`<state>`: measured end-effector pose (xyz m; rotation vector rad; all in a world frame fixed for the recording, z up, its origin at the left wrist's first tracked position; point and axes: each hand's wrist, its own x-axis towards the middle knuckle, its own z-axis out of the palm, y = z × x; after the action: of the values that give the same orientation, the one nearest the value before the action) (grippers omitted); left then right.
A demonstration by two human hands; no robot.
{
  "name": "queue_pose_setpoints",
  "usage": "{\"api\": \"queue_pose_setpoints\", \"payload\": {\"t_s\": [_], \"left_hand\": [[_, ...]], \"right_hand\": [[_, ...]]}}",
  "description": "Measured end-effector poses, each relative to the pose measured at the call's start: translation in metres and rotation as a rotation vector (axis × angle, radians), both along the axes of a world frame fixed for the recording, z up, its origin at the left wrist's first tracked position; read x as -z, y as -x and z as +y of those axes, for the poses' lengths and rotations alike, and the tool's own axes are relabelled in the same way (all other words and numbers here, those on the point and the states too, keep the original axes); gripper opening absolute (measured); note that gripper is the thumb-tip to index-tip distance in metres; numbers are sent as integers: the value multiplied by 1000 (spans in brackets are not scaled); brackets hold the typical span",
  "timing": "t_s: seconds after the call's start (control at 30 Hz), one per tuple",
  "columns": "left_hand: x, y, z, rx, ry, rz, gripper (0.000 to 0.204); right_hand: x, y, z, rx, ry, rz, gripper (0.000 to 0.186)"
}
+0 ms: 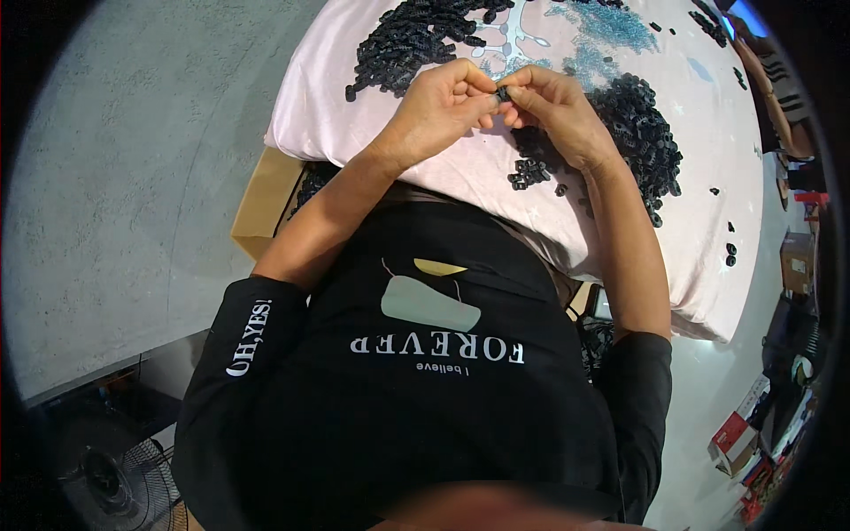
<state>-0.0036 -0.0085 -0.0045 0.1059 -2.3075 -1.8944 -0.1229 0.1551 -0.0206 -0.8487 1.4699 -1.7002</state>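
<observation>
Head: black parts [313,183] in cardboard box [262,193]

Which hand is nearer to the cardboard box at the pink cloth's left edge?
Left. The left hand is over the pink cloth, right of the cardboard box and apart from it; the right hand is farther right, beyond the left.

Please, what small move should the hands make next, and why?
Perhaps press the small black piece gently, because the left hand and right hand both pinch it above the pink cloth; its fine details are too small to see.
</observation>
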Motion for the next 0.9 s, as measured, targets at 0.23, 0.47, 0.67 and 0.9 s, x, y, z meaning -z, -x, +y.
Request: {"api": "queue_pose_setpoints", "payload": {"t_s": [0.23, 0.47, 0.67, 0.9], "left_hand": [[-12, -2, 4, 65, 32, -25, 23], [-19, -1, 0, 181, 99, -73, 35], [-12, 0, 4, 134, 155, 93, 29], [-10, -4, 7, 39, 479, 251, 22]], "right_hand": [[-2, 2, 2, -39, 29, -37, 19], [-2, 3, 2, -73, 48, -20, 33], [1, 3, 1, -91, 53, -18, 37], [2, 5, 2, -155, 67, -15, 35]]}}
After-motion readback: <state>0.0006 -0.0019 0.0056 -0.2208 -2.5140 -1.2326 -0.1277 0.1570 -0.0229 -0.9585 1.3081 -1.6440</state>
